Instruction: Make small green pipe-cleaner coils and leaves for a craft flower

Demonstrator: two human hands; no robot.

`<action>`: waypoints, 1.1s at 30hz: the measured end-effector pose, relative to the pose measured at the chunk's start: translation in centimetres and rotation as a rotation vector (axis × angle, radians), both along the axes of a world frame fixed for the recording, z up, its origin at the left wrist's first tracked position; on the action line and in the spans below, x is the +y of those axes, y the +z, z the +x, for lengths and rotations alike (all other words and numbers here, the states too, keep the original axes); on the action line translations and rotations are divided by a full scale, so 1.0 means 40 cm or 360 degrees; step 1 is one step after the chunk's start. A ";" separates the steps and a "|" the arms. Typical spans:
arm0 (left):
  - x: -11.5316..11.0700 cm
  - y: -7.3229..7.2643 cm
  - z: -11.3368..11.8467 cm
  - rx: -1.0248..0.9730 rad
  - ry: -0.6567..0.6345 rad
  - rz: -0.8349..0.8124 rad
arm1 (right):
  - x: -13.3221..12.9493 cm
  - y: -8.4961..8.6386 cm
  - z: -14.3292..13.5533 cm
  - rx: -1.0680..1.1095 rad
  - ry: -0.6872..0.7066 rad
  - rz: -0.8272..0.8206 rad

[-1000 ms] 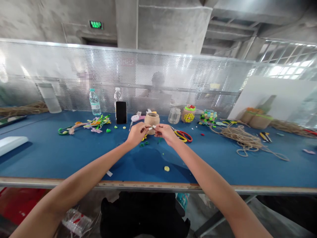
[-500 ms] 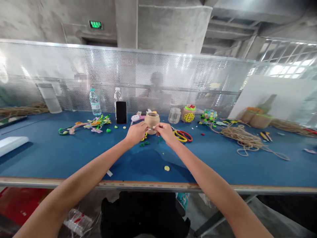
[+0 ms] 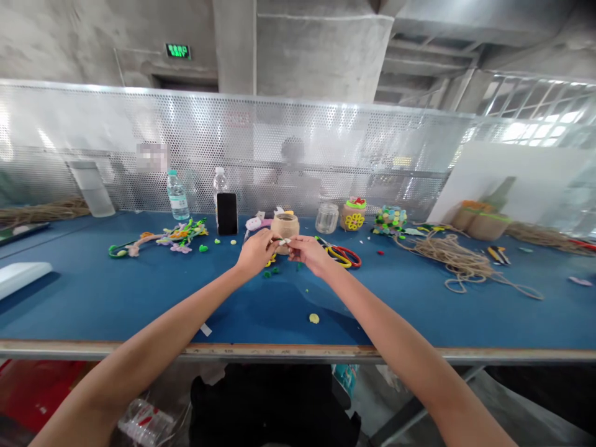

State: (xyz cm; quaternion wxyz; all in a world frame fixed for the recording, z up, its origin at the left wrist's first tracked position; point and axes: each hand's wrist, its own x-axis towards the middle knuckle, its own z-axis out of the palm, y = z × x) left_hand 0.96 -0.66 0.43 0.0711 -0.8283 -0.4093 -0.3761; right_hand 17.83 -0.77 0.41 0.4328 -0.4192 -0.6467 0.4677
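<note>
Between my hands is a small white and dark-green piece point(image 3: 283, 241), too small to name with certainty. My left hand point(image 3: 255, 253) pinches its left end with thumb and forefinger. On the other side, my right hand point(image 3: 310, 253) is closed on the same piece at the fingertips. Right behind the fingers stands a twine-wrapped jar point(image 3: 285, 226), upright, its lower front partly hidden by them. Beneath the left fingers part of a yellow loop shape point(image 3: 270, 261) shows. Several dark-green bits point(image 3: 272, 272) lie below the hands. Scissors point(image 3: 349, 256) with red and yellow handles rest beside the right hand.
Behind stand a black phone point(image 3: 227, 213), a water bottle point(image 3: 177, 197), a clear glass jar point(image 3: 327, 218) and a decorated jar point(image 3: 353, 217). Loose twine point(image 3: 454, 257) spreads at right. Colourful fuzzy stems point(image 3: 184, 234) lie left. A yellow disc point(image 3: 314, 318) is near the table edge point(image 3: 298, 349).
My fingertips have come closer together and the right hand has turned slightly. More of the white part now shows between them. The whole view has shifted a little.
</note>
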 end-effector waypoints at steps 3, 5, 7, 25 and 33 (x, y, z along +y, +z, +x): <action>0.000 -0.002 0.002 -0.0072 0.0013 -0.0010 | -0.004 0.000 -0.003 0.0038 0.0066 -0.0044; -0.001 -0.001 0.002 -0.0081 0.0029 -0.0018 | -0.006 0.000 -0.004 0.0033 0.0069 -0.0049; -0.003 0.002 0.000 -0.0054 0.0049 -0.0025 | -0.006 -0.001 -0.005 0.0008 0.0043 -0.0038; -0.016 0.002 0.002 0.0404 0.0093 -0.0231 | 0.005 -0.021 -0.013 -0.0376 -0.0135 0.0208; 0.016 -0.031 0.005 -0.0086 0.0004 -0.0214 | 0.005 -0.015 -0.007 -0.0144 -0.0009 0.0000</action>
